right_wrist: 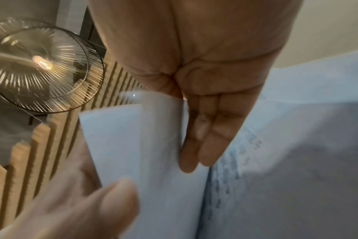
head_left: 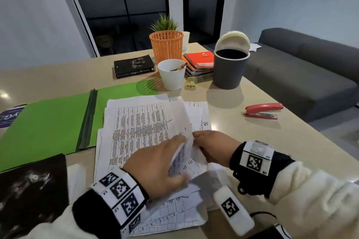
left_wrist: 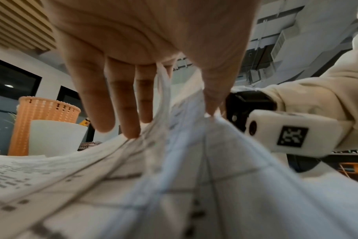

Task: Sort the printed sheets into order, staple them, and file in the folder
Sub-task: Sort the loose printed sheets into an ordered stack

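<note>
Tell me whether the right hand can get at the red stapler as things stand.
Probably yes, once freed. The red stapler lies on bare table to the right of the printed sheets, with nothing between it and the right hand. But that hand now holds a lifted sheet together with the left hand.

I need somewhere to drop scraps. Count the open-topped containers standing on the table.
3: an orange basket at the back, a white cup in front of it, a grey bin to their right. Another pale cup peeks from behind the basket.
</note>
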`<state>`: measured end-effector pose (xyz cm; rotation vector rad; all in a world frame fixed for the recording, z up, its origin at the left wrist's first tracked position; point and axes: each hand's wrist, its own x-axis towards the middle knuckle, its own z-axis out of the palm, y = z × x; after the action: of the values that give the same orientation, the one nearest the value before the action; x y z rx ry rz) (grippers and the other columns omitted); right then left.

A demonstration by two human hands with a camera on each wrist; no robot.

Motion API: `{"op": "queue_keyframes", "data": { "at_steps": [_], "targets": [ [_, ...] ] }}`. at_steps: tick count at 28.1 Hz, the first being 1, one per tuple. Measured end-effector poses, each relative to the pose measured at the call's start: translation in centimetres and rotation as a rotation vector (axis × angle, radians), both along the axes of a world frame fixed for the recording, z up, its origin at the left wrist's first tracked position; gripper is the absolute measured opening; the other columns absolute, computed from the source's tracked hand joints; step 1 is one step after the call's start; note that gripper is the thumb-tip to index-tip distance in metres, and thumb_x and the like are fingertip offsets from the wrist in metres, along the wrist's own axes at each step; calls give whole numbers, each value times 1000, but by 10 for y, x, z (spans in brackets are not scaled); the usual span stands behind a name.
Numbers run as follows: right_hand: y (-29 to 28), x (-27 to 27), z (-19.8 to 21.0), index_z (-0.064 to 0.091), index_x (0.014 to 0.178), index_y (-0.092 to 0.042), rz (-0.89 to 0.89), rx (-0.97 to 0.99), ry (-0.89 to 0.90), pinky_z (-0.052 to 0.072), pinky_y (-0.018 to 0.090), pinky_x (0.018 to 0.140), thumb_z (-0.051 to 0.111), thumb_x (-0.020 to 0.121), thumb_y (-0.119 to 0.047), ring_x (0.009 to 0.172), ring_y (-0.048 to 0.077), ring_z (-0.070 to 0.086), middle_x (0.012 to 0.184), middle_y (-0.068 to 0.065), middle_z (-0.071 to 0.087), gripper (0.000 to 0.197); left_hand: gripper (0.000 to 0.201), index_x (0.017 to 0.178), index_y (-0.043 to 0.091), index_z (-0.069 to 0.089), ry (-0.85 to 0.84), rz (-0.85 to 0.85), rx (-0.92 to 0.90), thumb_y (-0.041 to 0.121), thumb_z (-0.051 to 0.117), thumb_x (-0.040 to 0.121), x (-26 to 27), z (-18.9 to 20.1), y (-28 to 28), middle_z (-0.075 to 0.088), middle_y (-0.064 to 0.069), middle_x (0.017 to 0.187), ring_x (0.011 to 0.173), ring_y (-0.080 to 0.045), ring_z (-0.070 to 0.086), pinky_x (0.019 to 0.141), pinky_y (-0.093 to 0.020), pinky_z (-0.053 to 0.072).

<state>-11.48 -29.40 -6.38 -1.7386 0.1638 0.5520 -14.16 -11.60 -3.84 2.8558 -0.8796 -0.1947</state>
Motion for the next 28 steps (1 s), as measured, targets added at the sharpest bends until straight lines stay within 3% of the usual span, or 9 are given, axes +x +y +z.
{"op": "queue_keyframes", "data": {
  "at_steps": [3, 6, 9, 11, 14, 16, 19, 22, 28],
  "targets": [
    [3, -2, 6, 60, 82, -7, 30, 57, -33, 47, 19, 46, 39, 94, 0, 46, 11, 57, 59, 2, 62, 26, 113, 129, 53, -36, 63, 11, 25, 74, 57, 68, -3, 1, -4, 38, 12, 140, 107, -11, 56, 88, -28, 46],
    [7, -4, 9, 58, 93, -9, 43, 93, -32, 54, 27, 62, 39, 99, -11, 61, 19, 59, 74, 7, 61, 20, 110, 114, 52, -49, 31, 27, -19, 53, 56, 81, 0, -1, -2, 45, 4, 131, 78, -9, 56, 68, -22, 45],
    [0, -3, 7, 61, 101, -14, 40, -12, -58, 51, 33, 76, 40, 99, -23, 77, 19, 61, 87, 3, 65, 23, 99, 121, 45, -47, 15, 103, -79, 27, 46, 91, 2, -1, 2, 46, 6, 76, 52, -6, 40, 47, -18, 28],
    [-10, 0, 2, 62, 101, -19, 13, -198, -119, 51, 33, 78, 45, 97, -25, 81, 16, 59, 91, 0, 63, 18, 97, 120, 45, -46, 51, 155, -97, 20, 44, 92, 4, 1, 3, 42, 4, 65, 49, -7, 38, 45, -19, 25],
    [-24, 0, -5, 61, 93, -22, -12, -372, -120, 51, 34, 77, 51, 93, -22, 76, 17, 57, 81, 0, 61, 10, 97, 122, 46, -42, 85, 179, -117, 17, 45, 91, 5, 4, 3, 62, -7, 94, 47, -5, 39, 44, -17, 27],
    [-29, -2, -7, 60, 97, -20, 8, -430, -91, 53, 34, 79, 54, 91, -23, 71, 16, 57, 77, -1, 62, 9, 99, 116, 48, -45, 91, 179, -104, 17, 45, 90, 7, 4, 4, 61, -13, 115, 45, -4, 39, 44, -16, 27],
    [-31, -5, -10, 56, 111, -21, 48, -477, -71, 52, 23, 68, 59, 89, -28, 65, 10, 61, 83, -3, 68, 23, 100, 113, 52, -46, 93, 175, -90, 18, 45, 89, 9, 2, 6, 61, -11, 117, 45, -5, 40, 44, -16, 28],
    [-30, -3, -13, 57, 117, -21, 47, -500, -73, 50, 22, 76, 65, 85, -29, 77, 11, 62, 98, -1, 68, 33, 95, 118, 52, -40, 88, 174, -94, 18, 44, 90, 7, 3, 7, 60, -7, 120, 44, -7, 39, 44, -17, 29],
    [-22, -2, -9, 59, 102, -16, 37, -500, -153, 52, 22, 66, 64, 87, -18, 60, 10, 61, 77, -4, 65, 16, 85, 125, 50, -29, 55, 186, -85, 21, 43, 91, 5, 4, 10, 60, -8, 114, 46, -5, 37, 45, -14, 28]
  ]
}}
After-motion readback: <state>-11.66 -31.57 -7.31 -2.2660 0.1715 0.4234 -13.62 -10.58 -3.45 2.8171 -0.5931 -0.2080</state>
